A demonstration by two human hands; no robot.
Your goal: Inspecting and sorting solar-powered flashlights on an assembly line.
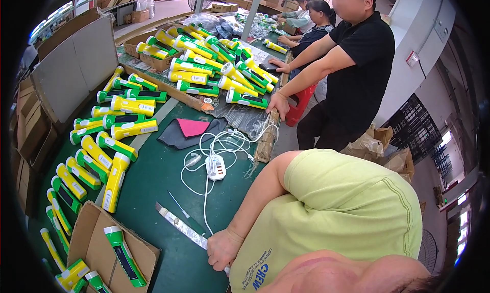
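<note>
My right hand [223, 250] comes in from the right on a bare forearm, out of a light green sleeve. Its fingers are curled closed over a long silvery strip [185, 228]. Whether they grip this strip or only rest on it, I cannot tell. Beside the strip lies a thin screwdriver-like tool [178, 204] with a pale shaft. Farther up sits a white power strip [215, 167] with tangled white cables, one running down to my hand. Many yellow and green flashlights [116, 183] lie to the left. My left hand is out of view.
An open cardboard box [102, 219] holds a green flashlight [125, 256] at lower left. More flashlights are heaped on the far table, near a dark cloth with a pink patch [191, 128]. A person in black [360, 63] leans on that table's edge; two others sit behind.
</note>
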